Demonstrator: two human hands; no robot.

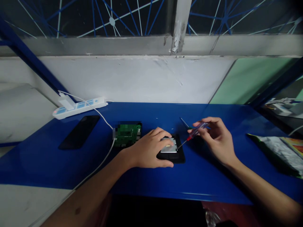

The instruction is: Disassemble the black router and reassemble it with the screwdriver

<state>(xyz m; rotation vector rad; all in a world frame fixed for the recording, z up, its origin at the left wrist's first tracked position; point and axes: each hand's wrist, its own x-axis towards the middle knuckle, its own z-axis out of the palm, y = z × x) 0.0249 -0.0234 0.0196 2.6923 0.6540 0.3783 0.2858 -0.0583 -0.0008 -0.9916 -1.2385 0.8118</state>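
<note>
On the blue table lies a black casing [181, 156] with a silver metal plate [169, 148] set in it. My left hand [150, 149] lies over its left side, thumb along the near edge and fingertips on the plate and far edge, gripping it. In my right hand [216, 137] is a screwdriver [195, 131] with a clear purplish handle and red collar, held between thumb and fingers. Its tip meets the plate's right edge; whether a screw sits there is too small to tell. Behind it lies a second thin metal shaft [184, 122], its other end partly hidden.
A green circuit board [127, 134], partly pixelated, lies left of my left hand. Farther left are a black phone [79, 132] and a white power strip [80, 107] with a white cable [104, 118] running toward me. A foil packet [281, 153] lies at the right.
</note>
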